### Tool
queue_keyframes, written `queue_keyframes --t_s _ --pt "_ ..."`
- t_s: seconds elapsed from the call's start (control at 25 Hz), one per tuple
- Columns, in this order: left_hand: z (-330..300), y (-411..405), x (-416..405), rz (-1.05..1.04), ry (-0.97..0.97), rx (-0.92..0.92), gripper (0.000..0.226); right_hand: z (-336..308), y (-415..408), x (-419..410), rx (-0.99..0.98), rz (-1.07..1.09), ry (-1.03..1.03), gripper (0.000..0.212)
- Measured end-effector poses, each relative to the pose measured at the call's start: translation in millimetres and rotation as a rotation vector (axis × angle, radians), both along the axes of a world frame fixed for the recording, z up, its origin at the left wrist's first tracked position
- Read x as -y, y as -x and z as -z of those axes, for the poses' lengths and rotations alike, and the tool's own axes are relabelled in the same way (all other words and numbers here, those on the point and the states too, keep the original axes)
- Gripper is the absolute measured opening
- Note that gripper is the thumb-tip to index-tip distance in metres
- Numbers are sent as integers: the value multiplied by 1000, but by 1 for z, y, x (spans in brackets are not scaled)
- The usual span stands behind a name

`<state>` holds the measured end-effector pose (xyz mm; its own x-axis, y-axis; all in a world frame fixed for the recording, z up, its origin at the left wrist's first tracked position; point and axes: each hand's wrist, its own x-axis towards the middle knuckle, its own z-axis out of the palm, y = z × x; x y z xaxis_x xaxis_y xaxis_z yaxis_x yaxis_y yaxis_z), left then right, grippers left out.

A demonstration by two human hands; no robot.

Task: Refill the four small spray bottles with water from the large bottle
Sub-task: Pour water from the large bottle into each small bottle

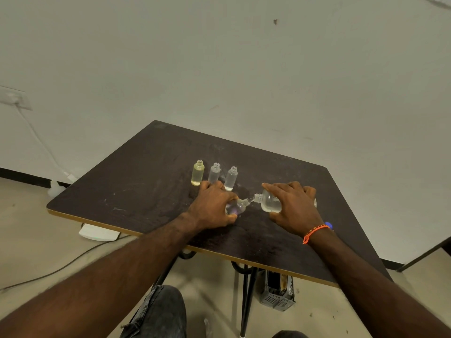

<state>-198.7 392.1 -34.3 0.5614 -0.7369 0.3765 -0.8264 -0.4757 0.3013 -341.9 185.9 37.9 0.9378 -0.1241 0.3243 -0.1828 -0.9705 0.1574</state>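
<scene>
While the left hand (214, 206) gripped a small bottle (235, 207) tipped on its side low over the dark table (146, 181), I saw the right hand (294, 206) curled over the large bottle (268, 203), tilted so its mouth met the small one's neck. Three more small bottles stood upright in a row just behind the left hand, all uncapped: a yellowish bottle (198, 175) on the left, a clear bottle (214, 172) in the middle and another clear bottle (231, 178) on the right. An orange wristband (314, 232) circled the right wrist.
</scene>
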Motion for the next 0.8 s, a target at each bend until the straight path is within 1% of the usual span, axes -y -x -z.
queue_keyframes --t_s 0.8 --pt "-2 1 -3 -4 -4 -4 49 -2 -2 -4 -6 -14 26 78"
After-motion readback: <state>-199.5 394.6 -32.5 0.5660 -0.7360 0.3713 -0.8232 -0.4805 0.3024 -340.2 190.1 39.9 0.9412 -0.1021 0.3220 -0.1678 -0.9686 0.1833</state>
